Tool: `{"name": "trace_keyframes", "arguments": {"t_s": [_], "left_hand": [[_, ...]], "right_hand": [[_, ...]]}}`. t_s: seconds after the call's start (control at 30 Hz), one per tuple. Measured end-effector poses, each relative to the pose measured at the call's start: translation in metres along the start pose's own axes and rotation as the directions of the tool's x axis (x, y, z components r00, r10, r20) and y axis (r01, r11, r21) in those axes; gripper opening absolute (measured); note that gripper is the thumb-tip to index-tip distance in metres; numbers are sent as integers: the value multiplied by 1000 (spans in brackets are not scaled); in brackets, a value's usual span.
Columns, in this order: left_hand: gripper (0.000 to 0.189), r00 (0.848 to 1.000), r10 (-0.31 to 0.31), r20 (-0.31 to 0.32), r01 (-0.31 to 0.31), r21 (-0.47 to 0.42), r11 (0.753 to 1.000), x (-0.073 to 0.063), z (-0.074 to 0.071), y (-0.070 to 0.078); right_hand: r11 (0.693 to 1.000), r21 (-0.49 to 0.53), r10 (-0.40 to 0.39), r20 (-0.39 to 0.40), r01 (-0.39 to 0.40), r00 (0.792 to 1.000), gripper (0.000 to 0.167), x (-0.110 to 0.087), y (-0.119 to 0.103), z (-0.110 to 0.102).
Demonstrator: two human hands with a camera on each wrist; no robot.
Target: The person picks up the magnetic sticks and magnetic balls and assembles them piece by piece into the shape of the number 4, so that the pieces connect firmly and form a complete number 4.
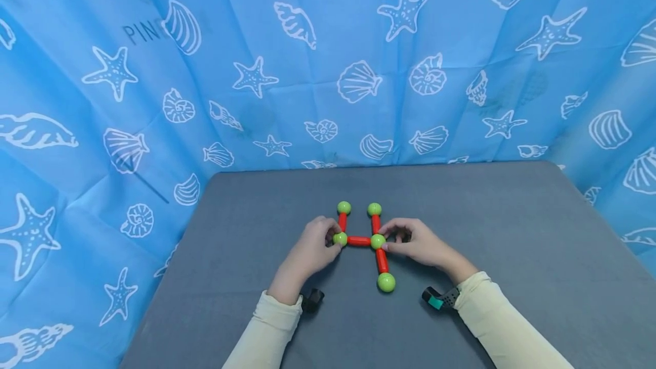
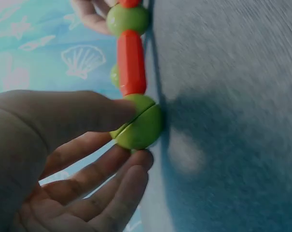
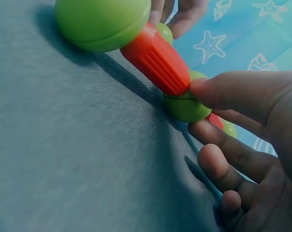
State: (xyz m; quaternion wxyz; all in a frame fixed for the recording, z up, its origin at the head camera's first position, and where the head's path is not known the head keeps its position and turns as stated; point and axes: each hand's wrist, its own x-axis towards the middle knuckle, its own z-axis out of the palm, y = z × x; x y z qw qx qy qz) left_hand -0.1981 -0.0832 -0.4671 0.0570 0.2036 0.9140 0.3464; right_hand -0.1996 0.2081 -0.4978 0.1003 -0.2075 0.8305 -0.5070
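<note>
A joined frame of red rods and green balls lies on the grey table. My left hand (image 1: 316, 246) pinches the left corner ball (image 2: 145, 126) between thumb and fingers. With thumb and fingertips, my right hand (image 1: 417, 241) grips the middle ball (image 1: 377, 241), also seen in the right wrist view. A red connecting rod (image 1: 359, 241) joins these two balls. From the left ball a rod (image 1: 342, 221) runs back to a far ball (image 1: 344, 207). Another rod (image 1: 376, 224) links the middle ball to a second far ball (image 1: 374, 209). Toward me, a rod (image 1: 382, 261) ends in a near ball (image 1: 386, 282).
The grey cloth-covered table (image 1: 246, 204) stretches around the frame. Behind and beside it hangs a blue curtain (image 1: 318, 61) with white shells and starfish. A dark band (image 1: 313, 300) is at the left wrist and a black-and-green one (image 1: 439, 299) at the right.
</note>
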Motion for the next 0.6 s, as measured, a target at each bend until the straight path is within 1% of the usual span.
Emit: {"name": "trace_keyframes", "arguments": {"t_s": [0.1, 0.2, 0.4, 0.6], "left_hand": [[20, 999, -10, -40, 10, -3, 1000, 1, 2, -3], [19, 998, -5, -70, 5, -4, 1000, 2, 4, -5], [20, 996, -1, -90, 1, 2, 1000, 2, 4, -7], [23, 992, 5, -124, 0, 43, 999, 1, 0, -9]], "right_hand": [[1000, -1, 4, -11, -4, 1000, 26, 7, 2, 0], [1000, -4, 14, -22, -14, 1000, 26, 11, 3, 1], [999, -5, 42, -36, -43, 998, 26, 13, 1, 1], [999, -23, 41, -66, -43, 997, 21, 9, -3, -3]]}}
